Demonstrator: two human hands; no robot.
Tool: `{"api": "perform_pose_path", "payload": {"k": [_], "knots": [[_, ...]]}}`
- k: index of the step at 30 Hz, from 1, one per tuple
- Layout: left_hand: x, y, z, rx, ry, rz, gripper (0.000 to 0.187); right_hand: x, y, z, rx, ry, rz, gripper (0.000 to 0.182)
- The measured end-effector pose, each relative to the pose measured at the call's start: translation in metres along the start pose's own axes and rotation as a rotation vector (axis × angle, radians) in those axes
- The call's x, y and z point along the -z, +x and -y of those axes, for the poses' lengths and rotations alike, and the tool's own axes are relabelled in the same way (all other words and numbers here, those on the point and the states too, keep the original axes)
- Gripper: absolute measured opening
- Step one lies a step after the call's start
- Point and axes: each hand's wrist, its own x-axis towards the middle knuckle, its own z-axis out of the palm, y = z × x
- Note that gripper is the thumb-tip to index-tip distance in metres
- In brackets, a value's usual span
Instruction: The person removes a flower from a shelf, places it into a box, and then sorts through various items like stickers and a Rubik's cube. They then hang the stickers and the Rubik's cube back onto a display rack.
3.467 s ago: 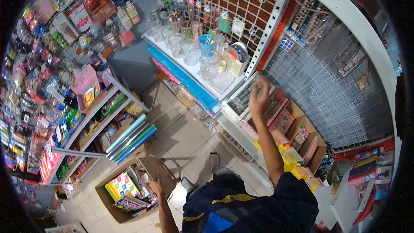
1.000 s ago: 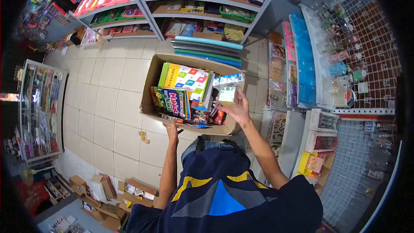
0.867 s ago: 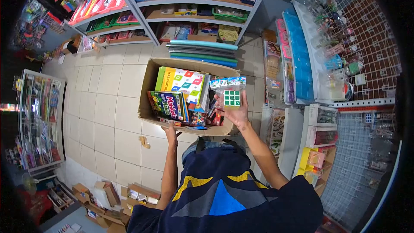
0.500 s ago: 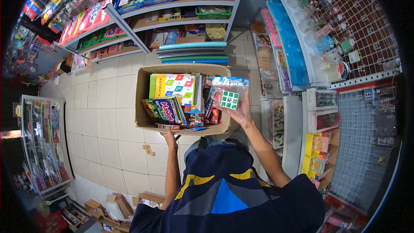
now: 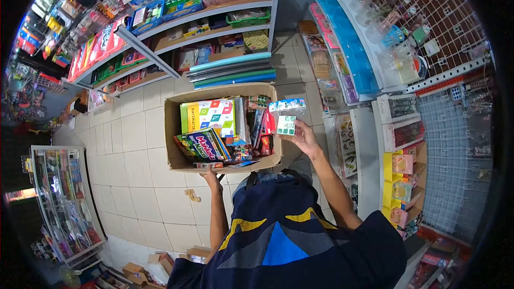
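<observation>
My right hand (image 5: 306,138) is raised just past the right-hand corner of the cardboard box (image 5: 172,144), its fingers closed around a clear packet with a puzzle cube (image 5: 286,124) inside, the cube's green and white squares facing the camera and the packet's printed header card on top. My left hand (image 5: 213,176) is under the near wall of the box, fingers against the cardboard; I cannot tell how firmly it grips. The box stands on the tiled floor (image 5: 139,192), flaps open, packed with upright goods: a yellow-and-white maths book (image 5: 208,116) at the back, a green board-game box (image 5: 202,145) leaning in front of it, and smaller packets wedged along the right side. Just behind the box lie rolls of coloured paper (image 5: 233,70), stacked against the bottom of a shelving unit (image 5: 206,13). To the right stands a white shelf (image 5: 367,144) with boxed items.
</observation>
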Motion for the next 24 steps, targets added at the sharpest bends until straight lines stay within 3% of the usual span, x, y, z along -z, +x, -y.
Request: {"api": "perform_pose_path", "payload": {"k": [5,8,9,12,16,17,20,22,24], "knots": [[-0.011,-0.02,-0.016,0.025,-0.007,-0.074,0.056,0.044,-0.005,0.001,0.087,-0.009,-0.096,0.052],[-0.013,-0.028,-0.022,0.023,0.023,-0.069,0.032,0.013,-0.035,0.02,0.158,0.252,-0.006,0.051],[-0.011,-0.021,-0.017,0.027,0.0,-0.073,0.033,0.017,-0.04,0.021,0.152,0.386,0.105,0.053],[-0.01,-0.021,-0.014,0.048,-0.004,-0.034,0.036,0.037,-0.051,0.021,0.158,0.471,0.027,0.053],[-0.027,-0.045,-0.032,0.086,0.019,-0.164,0.048,0.049,-0.066,0.034,0.285,0.389,-0.073,0.048],[-0.011,-0.026,-0.029,0.047,0.125,0.009,0.079,0.052,-0.072,0.039,0.305,0.398,-0.057,0.046],[-0.004,-0.021,-0.022,0.077,0.058,0.014,0.073,0.065,-0.091,0.057,0.389,0.41,-0.013,0.041],[-0.018,-0.039,-0.032,0.073,0.061,-0.047,0.06,0.077,-0.103,0.068,0.4,0.503,-0.143,0.033],[-0.016,-0.033,-0.033,0.074,0.041,-0.012,0.059,0.084,-0.119,0.084,0.474,0.317,-0.202,0.033]]}}
